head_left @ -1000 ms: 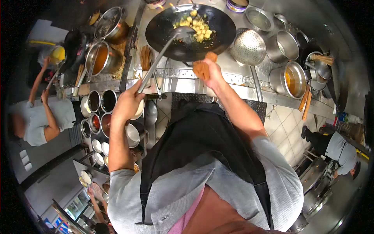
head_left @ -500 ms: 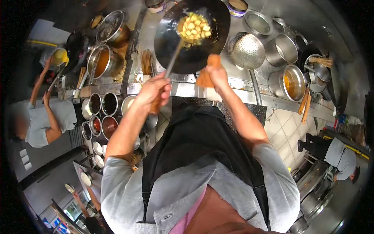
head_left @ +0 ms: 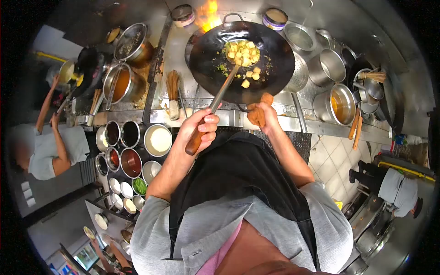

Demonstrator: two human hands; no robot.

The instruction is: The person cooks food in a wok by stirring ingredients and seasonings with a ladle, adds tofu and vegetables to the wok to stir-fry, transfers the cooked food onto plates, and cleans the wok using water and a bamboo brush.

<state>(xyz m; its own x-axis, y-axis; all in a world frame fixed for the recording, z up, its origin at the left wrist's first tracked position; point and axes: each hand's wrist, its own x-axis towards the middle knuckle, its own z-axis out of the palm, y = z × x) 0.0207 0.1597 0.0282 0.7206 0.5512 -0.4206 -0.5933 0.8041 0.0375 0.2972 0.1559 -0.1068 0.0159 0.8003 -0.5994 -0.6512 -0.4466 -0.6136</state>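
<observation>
My left hand (head_left: 200, 130) is closed around the wooden handle of a metal ladle (head_left: 224, 88). The ladle's bowl lies inside a large black wok (head_left: 275, 59), filled with pale yellow cubes of food (head_left: 244, 53). A few loose cubes (head_left: 247, 81) and green bits lie on the wok's surface beside it. My right hand (head_left: 269, 114) grips a folded orange-brown cloth (head_left: 257, 115) at the wok's near edge, against the near loop handle (head_left: 243, 108). How firmly the cloth wraps that handle is hidden.
Flames (head_left: 210, 17) rise behind the wok's left side. A bamboo brush (head_left: 173, 91) stands at left, a perforated strainer (head_left: 299, 73) at right, near steel pots (head_left: 337, 103). Several seasoning containers (head_left: 159, 140) sit lower left. A co-worker (head_left: 62, 142) cooks at far left; another person (head_left: 398, 188) stands lower right.
The wok has shifted right and towards me, and flames now show behind it. Both hands moved slightly nearer my body. Some cubes now lie apart from the ladle.
</observation>
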